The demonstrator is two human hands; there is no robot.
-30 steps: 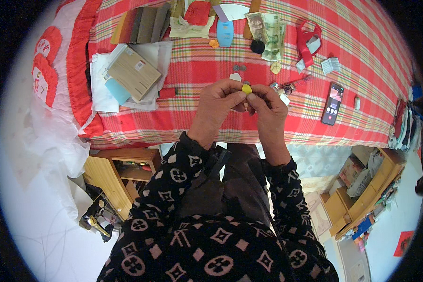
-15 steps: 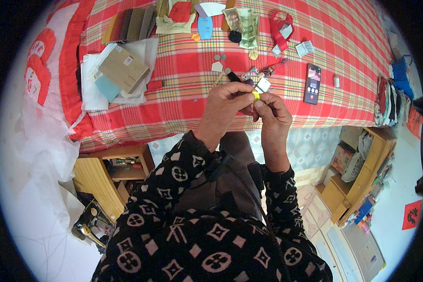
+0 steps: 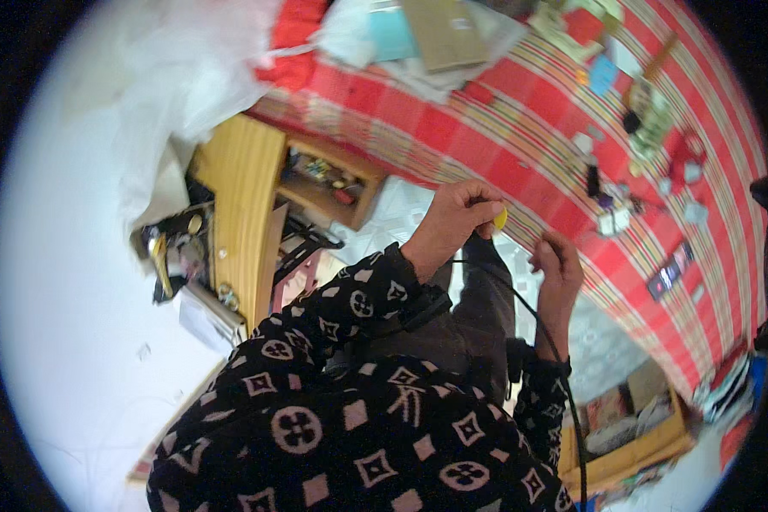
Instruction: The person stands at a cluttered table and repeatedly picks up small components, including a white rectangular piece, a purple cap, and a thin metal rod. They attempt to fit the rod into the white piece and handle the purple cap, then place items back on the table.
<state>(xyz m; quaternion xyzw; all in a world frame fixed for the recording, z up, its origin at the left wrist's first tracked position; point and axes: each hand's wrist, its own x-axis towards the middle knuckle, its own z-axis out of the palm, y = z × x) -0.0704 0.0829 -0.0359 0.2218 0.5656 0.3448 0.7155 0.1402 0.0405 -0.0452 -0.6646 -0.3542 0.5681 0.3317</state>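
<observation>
The left hand (image 3: 452,224) pinches a small yellow piece (image 3: 501,218) at the edge of the red checked table (image 3: 486,136), the right hand (image 3: 558,269) curls around a thin black cord (image 3: 520,299), with bits (image 3: 610,218) and a phone (image 3: 667,275) scattered beyond.

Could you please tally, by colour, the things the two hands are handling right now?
Yellow: 1, the small yellow piece pinched by the left hand.
Black: 1, the thin black cord running by the right hand.
Total: 2.
</observation>
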